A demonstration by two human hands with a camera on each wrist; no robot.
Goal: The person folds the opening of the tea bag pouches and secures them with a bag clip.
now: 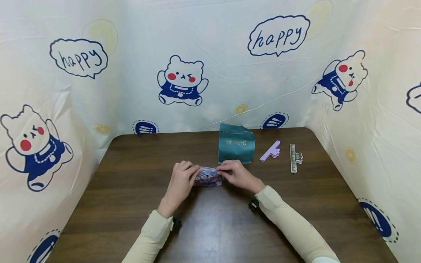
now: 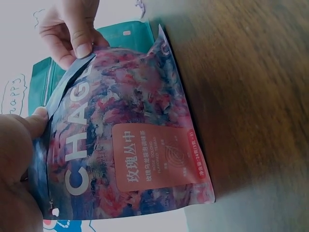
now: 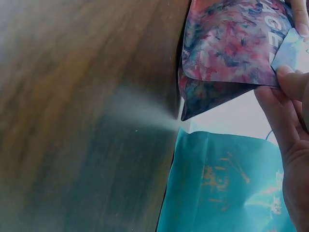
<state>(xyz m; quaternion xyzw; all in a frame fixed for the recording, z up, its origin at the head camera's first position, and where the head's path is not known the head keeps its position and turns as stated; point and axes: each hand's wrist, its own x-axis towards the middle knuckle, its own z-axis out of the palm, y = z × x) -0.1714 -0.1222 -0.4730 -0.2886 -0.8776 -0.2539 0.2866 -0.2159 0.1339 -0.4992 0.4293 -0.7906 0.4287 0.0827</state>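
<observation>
A floral pink-and-blue tea pouch (image 2: 140,106) with the letters CHAGE on its front stands upright on the table, its top edge folded over. My left hand (image 1: 181,181) grips one end of that top fold, thumb on the near side. At the other end my right hand (image 1: 239,176) pinches the fold between thumb and fingers, as the right wrist view shows for the hand (image 3: 289,108). Behind the floral pouch, a little to the right, a teal pouch (image 1: 236,144) stands on the table, touched by neither hand.
To the right of the teal pouch lie a purple bag clip (image 1: 271,151) and a white clip with dark markings (image 1: 294,158). The dark wooden table (image 1: 131,204) backs onto a printed cloth (image 1: 223,84) with cartoon bears.
</observation>
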